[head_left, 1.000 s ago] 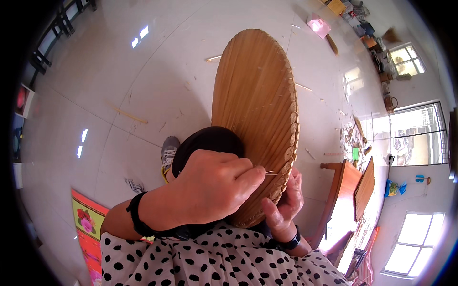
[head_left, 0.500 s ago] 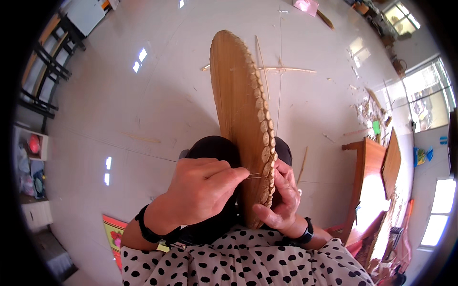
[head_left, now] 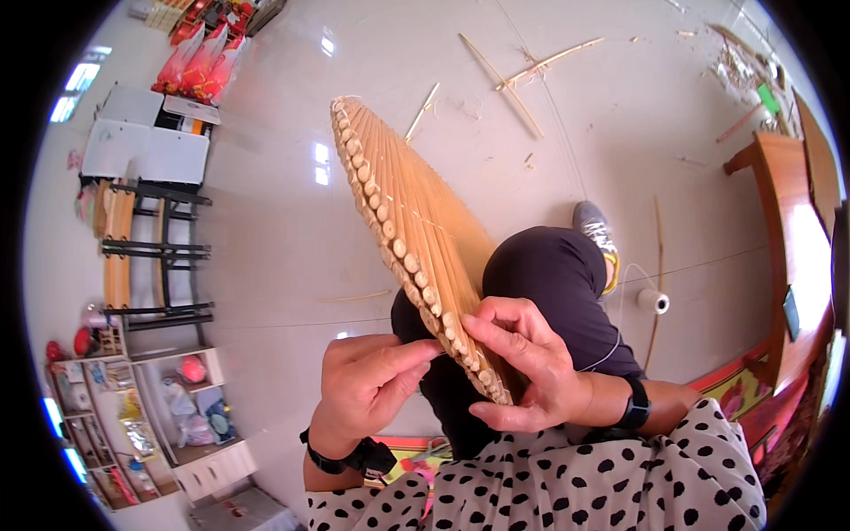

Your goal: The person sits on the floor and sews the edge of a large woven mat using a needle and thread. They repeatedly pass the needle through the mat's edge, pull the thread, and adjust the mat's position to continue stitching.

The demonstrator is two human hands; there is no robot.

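A flat panel of tan plant stalks (head_left: 416, 203), bound side by side, stands on edge between my knees, tilted to the far left. Its cut stalk ends form a row of pale round tips along the near edge. My right hand (head_left: 531, 363) grips the panel's near right side, its index finger pressing on the stalk ends and its thumb lower down. At the left face, my left hand (head_left: 372, 380) is closed in a pinch, fingertips touching the edge. Whatever sits between those fingertips is too small to make out. White stitching crosses the panel's right face.
A white thread spool (head_left: 653, 302) stands on the floor at right, its thread running toward my lap. Loose stalks (head_left: 513, 88) lie ahead. A wooden table (head_left: 779, 257) is at right; folded black-framed furniture (head_left: 159, 252) and a shelf unit (head_left: 190, 416) are at left.
The panel has swung its far end to the left, turning its right face into view. My left hand, earlier drawing thin strands at the left face, is now against the edge. My view has shifted left.
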